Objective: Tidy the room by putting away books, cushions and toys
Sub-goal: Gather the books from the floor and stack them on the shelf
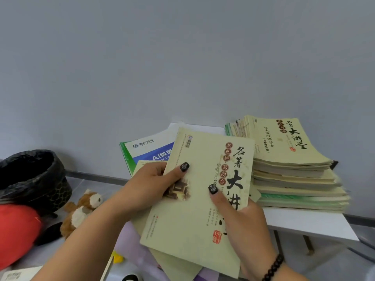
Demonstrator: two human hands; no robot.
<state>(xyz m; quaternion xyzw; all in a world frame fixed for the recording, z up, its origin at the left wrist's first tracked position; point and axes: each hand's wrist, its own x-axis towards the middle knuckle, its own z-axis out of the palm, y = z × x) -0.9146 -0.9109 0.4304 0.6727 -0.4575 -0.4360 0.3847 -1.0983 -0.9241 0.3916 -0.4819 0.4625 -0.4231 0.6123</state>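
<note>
You hold one yellow-green book [200, 199] in both hands, cover up, above the near edge of the white table [316, 222]. Your left hand [150, 185] pinches its left edge, thumb on the cover; your right hand [241, 218] grips its right edge the same way. This two-sided hold probably keeps the thin cover flat for transfer to the stack of books [294, 175], which rests on the table just right of the held book. More loose books lie under it (the blue-and-white book [150, 149] among them). On the floor at left stands a bin [34, 179] lined with a black bag; its contents are not visible. A plush toy [81, 211] and a red cushion [18, 230] lie beside it, not yet put away.
</note>
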